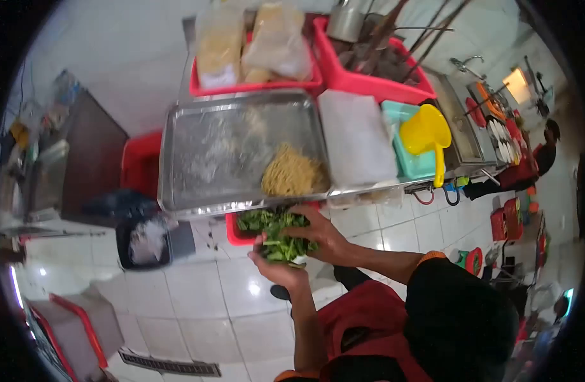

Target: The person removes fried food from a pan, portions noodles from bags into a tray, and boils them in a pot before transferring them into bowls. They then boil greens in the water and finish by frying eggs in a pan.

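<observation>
Chopped green leaves (281, 245) lie between my two hands, over a red container (240, 237) below the counter's front edge. My left hand (276, 270) is cupped under the leaves, its fingers curled around their lower left side. From the upper right, my right hand (321, 237) presses on the leaves with bent fingers. More greens sit in the red container just behind. Above my hands, a metal tray (219, 153) holds a heap of yellow noodles (292, 173) at its front right corner.
Bagged food stands in a red basket (257, 88) behind the tray. Right of the tray are a white slab (358, 140), a turquoise basin (410, 159) and a yellow dipper (426, 130). A black bin (143, 245) stands at lower left. Another person (540, 153) is far right.
</observation>
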Demonstrator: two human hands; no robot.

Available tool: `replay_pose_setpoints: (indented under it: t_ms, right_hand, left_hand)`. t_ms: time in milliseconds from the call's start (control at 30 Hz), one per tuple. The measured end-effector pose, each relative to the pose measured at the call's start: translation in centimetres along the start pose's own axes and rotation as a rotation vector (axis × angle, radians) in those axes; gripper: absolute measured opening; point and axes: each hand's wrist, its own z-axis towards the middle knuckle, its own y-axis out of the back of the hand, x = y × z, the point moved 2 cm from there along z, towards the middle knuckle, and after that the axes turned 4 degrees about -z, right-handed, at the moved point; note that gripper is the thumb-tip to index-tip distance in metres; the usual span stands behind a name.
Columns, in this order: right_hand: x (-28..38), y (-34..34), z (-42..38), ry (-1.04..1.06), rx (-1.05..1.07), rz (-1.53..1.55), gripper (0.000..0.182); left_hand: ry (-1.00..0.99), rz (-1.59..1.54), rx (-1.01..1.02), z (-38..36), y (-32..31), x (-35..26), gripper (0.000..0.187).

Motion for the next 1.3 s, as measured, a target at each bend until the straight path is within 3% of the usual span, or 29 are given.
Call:
replay_pose_setpoints:
  t_ms: [67, 167, 233, 300, 367, 433, 500, 567, 600, 667, 767, 800, 833, 900, 967, 1000, 1033, 1067, 1100, 1133, 1167, 1200, 1233, 1267, 1300]
  right_hand:
    - [3.1, 4.9, 0.6, 0.045, -0.055, -0.056, 0.055]
    - [4.1, 11.6, 0.8, 0.080, -0.171, -0.172, 0.053]
    - [3.4, 16.8, 1.4, 0.083, -0.328, -0.213, 0.049]
    - [2.4, 23.1, 1.6, 0.050, -0.437, -0.276, 0.049]
    - [-0.1, 29.5, 1.4, 0.015, -0.565, -0.274, 0.049]
    - [-2.6, 36.1, 0.1, 0.013, -0.716, -0.444, 0.045]
    - [-7.8, 41.7, -1.6, -0.042, -0.828, -0.467, 0.040]
    - [-13.5, 45.5, -2.6, 0.067, -0.970, -0.344, 0.034]
    - [-16.7, 47.0, -2.8, 0.068, -0.954, -0.310, 0.034]
    - [-23.6, 49.0, -2.6, -0.219, -0.888, -0.037, 0.029]
    - [-31.1, 47.8, 0.3, -0.166, -0.908, 0.161, 0.028]
    - [-31.6, 47.5, 1.3, -0.150, -0.904, -0.046, 0.028]
    - [-33.0, 47.7, 2.1, -0.149, -0.865, -0.011, 0.028]
    - [-35.4, 46.3, 4.6, 0.164, -0.715, -0.527, 0.029]
    - [-41.7, 44.1, 4.1, 0.061, -0.514, -0.332, 0.029]
    - [-45.9, 43.0, 2.7, -0.106, -0.278, -0.933, 0.026]
    - [-45.3, 41.4, 2.7, -0.118, -0.201, -1.403, 0.032]
    - [-44.5, 42.1, 3.1, 0.008, -0.216, -0.788, 0.043]
    - [-45.2, 42.7, 3.4, 0.098, -0.193, -0.181, 0.055]
    - [-43.6, 42.9, 3.0, 0.052, -0.058, -0.293, 0.053]
    - [-42.3, 43.3, 2.3, 0.009, 0.071, -0.423, 0.053]
    - [-42.5, 43.7, 1.7, -0.176, 0.107, 0.023, 0.055]
    - [-42.7, 43.7, 1.2, -0.378, 0.152, 0.457, 0.058]
    - [-42.5, 43.6, 0.9, -0.423, 0.168, 0.501, 0.058]
    - [-42.6, 43.3, 1.6, -0.376, 0.181, 0.348, 0.057]
  left_hand:
    - [-0.117, 0.155, 0.052, -3.0, -3.1, -0.3, 0.036]
    - [-0.019, 0.065, 0.244, -6.3, -10.4, 1.1, 0.035]
    - [-0.326, 0.279, 0.395, -8.0, -16.1, 4.2, 0.033]
    - [-0.131, 0.161, 0.423, -8.5, -21.5, 8.5, 0.032]
    - [-0.175, 0.136, 0.585, -9.2, -26.3, 14.9, 0.029]
    - [-0.928, 0.713, 0.723, -13.0, -30.9, 19.6, 0.025]
    - [-0.724, 0.430, 0.863, -15.2, -34.1, 27.4, 0.020]
    - [-0.689, 0.458, 0.905, -16.2, -36.8, 34.1, 0.015]
    - [-0.765, 0.506, 0.932, -16.2, -37.7, 37.0, 0.015]
    - [-0.854, 0.575, 0.939, -14.8, -39.2, 41.2, 0.014]
    - [-0.944, 0.717, 0.942, -12.4, -40.3, 45.8, 0.015]
    - [-0.968, 0.797, 0.896, -11.1, -40.5, 46.7, 0.015]
    - [-0.997, 0.882, 0.836, -9.9, -40.5, 47.2, 0.016]
    - [-0.912, 1.025, 0.782, -8.0, -39.6, 48.5, 0.023]
    - [-0.793, 1.103, 0.718, -5.6, -37.4, 49.9, 0.028]
    - [-0.987, 1.465, 0.756, -5.2, -36.4, 50.7, 0.032]
    - [-1.185, 1.460, 0.629, -4.9, -36.2, 50.2, 0.031]
    - [-1.376, 1.458, 0.516, -4.8, -36.1, 50.1, 0.030]
    - [-1.254, 1.532, 0.496, -3.0, -34.1, 52.4, 0.029]
    - [-0.774, 1.542, 0.720, -1.8, -32.9, 54.3, 0.027]
    - [-1.327, 1.501, 0.510, -2.3, -33.0, 53.8, 0.026]
    - [-1.278, 1.479, 0.489, -3.4, -34.4, 51.6, 0.029]
    - [-0.713, 1.511, 0.756, -4.4, -34.4, 49.9, 0.039]
    - [-0.634, 1.241, 0.344, -4.6, -34.3, 51.6, 0.053]
    - [-0.618, 1.394, 0.287, -4.0, -34.8, 53.3, 0.068]
